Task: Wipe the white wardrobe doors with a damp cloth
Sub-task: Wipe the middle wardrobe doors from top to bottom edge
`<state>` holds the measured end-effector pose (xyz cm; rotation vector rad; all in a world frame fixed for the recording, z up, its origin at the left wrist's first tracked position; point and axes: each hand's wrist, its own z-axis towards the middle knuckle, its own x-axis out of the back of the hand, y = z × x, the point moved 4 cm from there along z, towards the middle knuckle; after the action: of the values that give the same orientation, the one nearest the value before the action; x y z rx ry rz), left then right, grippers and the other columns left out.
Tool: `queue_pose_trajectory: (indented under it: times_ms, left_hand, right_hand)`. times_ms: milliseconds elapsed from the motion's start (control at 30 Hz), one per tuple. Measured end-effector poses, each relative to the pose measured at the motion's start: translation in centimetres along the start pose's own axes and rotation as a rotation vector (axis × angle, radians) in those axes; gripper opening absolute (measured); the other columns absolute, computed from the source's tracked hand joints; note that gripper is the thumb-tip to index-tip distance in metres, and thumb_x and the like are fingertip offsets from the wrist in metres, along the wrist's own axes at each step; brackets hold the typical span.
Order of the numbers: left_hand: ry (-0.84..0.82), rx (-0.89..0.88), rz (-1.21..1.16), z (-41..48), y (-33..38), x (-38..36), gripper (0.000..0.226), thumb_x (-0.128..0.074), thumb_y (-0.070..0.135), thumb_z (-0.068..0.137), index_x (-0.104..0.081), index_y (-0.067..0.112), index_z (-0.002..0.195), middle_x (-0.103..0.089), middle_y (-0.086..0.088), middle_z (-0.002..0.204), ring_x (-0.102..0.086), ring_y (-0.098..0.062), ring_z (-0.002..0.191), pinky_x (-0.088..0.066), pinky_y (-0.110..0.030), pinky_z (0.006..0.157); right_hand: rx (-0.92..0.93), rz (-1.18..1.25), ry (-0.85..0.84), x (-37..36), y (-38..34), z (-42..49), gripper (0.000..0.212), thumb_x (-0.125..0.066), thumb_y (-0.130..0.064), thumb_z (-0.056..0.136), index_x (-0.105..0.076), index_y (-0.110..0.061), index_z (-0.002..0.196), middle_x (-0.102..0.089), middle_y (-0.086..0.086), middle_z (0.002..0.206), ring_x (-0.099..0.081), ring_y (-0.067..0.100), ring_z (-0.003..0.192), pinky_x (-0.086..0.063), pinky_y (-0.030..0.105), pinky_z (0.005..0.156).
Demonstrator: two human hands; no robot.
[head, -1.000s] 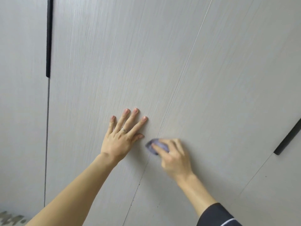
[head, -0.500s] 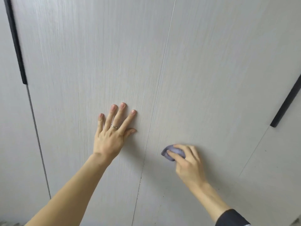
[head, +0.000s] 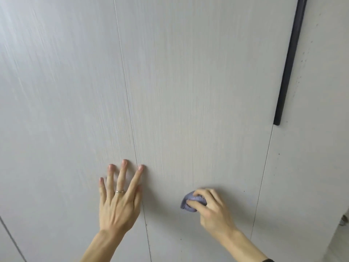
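The left hand [head: 119, 201] lies flat on the white wardrobe door [head: 66, 110], fingers spread and straight, a ring [head: 119, 191] on one, the forefinger tip reaching across the seam [head: 132, 129]. On the next door [head: 198, 91] the right hand [head: 211, 208] grips a bunched purple cloth [head: 188, 203], pressing it to the panel well below a black handle [head: 289, 63]

The left hand [head: 119, 205] is resting flat on the wardrobe door [head: 198, 101], fingers spread. To its right, the right hand [head: 213, 210] is gripping a bunched purple cloth [head: 190, 202] against the door, below a black handle [head: 289, 61].
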<state>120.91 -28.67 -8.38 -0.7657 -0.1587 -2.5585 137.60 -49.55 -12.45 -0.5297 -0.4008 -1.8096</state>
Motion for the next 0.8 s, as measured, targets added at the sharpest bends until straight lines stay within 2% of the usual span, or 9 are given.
queue_pose_trajectory:
  times_ms: [100,200,267,333,433,567,667,733,800]
  left_hand:
    - [-0.02,-0.053,0.016,2.2,2.3,0.7,0.057,-0.041,0.038,0.097,-0.035,0.037,0.154,-0.019,-0.003,0.168,-0.006,-0.046,0.153,-0.013,-0.076,0.112]
    - [-0.076,0.036,-0.043,3.3,5.3,0.5,0.061,-0.043,0.047,0.095,-0.035,0.038,0.154,-0.013,0.001,0.169,0.008,-0.053,0.15,-0.01,-0.081,0.108]
    - [-0.106,0.102,-0.063,3.0,6.1,0.0,0.064,-0.043,0.052,0.094,-0.029,0.042,0.155,-0.007,0.002,0.17,0.012,-0.054,0.149,-0.012,-0.084,0.105]
    - [-0.124,0.111,-0.049,2.8,6.1,-0.5,0.068,-0.042,0.057,0.093,-0.022,0.046,0.157,-0.004,0.002,0.17,0.013,-0.054,0.148,-0.013,-0.085,0.103]
    - [-0.15,0.107,-0.026,2.8,5.8,-0.6,0.071,-0.036,0.063,0.092,-0.011,0.049,0.157,-0.001,0.002,0.17,0.014,-0.053,0.148,-0.012,-0.085,0.104]
    - [-0.177,0.136,-0.019,2.8,5.9,-0.5,0.072,-0.032,0.067,0.091,-0.008,0.051,0.157,0.001,0.004,0.17,0.017,-0.051,0.149,-0.013,-0.085,0.105]
    - [-0.178,0.145,-0.032,3.2,6.0,-0.5,0.071,-0.03,0.069,0.091,-0.013,0.05,0.157,0.002,0.006,0.17,0.021,-0.048,0.149,-0.008,-0.084,0.106]
    - [-0.172,0.153,-0.048,3.3,6.1,-0.4,0.07,-0.033,0.068,0.091,-0.019,0.046,0.157,0.003,0.006,0.17,0.022,-0.048,0.148,-0.005,-0.083,0.107]
    - [-0.158,0.148,-0.058,3.1,6.1,-0.7,0.07,-0.036,0.066,0.091,-0.023,0.043,0.157,0.005,0.007,0.17,0.022,-0.049,0.148,-0.001,-0.082,0.108]
  right_hand:
    - [-0.185,0.004,0.149,4.5,3.1,2.9,0.048,-0.065,0.012,0.064,-0.075,-0.025,0.094,-0.056,-0.005,0.111,-0.051,0.022,0.09,-0.05,0.029,0.069]
    - [-0.383,-0.003,0.394,9.7,6.9,6.2,0.037,-0.061,0.012,0.075,-0.078,-0.015,0.093,-0.061,0.003,0.107,-0.049,0.022,0.09,-0.034,0.009,0.087]
    - [-0.411,-0.02,0.451,10.9,8.4,6.4,0.035,-0.06,0.014,0.077,-0.078,-0.012,0.092,-0.062,0.007,0.106,-0.049,0.023,0.092,-0.029,0.005,0.091]
    - [-0.371,-0.039,0.426,10.1,8.9,4.0,0.035,-0.054,0.01,0.078,-0.078,-0.012,0.091,-0.062,0.007,0.106,-0.05,0.025,0.09,-0.029,0.006,0.093]
    - [-0.345,0.0,0.273,6.7,9.4,-2.2,0.034,-0.052,0.003,0.08,-0.077,-0.017,0.092,-0.057,0.0,0.111,-0.05,0.024,0.09,-0.033,0.008,0.091]
    - [-0.39,0.064,0.091,4.9,10.3,-7.0,0.05,-0.072,0.022,0.065,-0.077,-0.021,0.091,-0.049,-0.009,0.113,-0.051,0.012,0.095,-0.04,0.01,0.085]
    - [-0.413,0.066,0.252,8.1,11.6,-2.5,0.043,-0.07,0.021,0.071,-0.077,-0.013,0.097,-0.054,0.002,0.111,-0.056,0.021,0.095,-0.041,0.017,0.091]
    - [-0.433,0.067,0.405,10.5,12.5,1.4,0.035,-0.066,0.017,0.079,-0.077,-0.009,0.099,-0.057,0.008,0.11,-0.058,0.028,0.091,-0.047,0.028,0.088]
    - [-0.438,0.08,0.488,10.8,13.0,2.7,0.033,-0.062,0.015,0.082,-0.077,-0.009,0.098,-0.057,0.009,0.111,-0.057,0.028,0.089,-0.048,0.032,0.085]
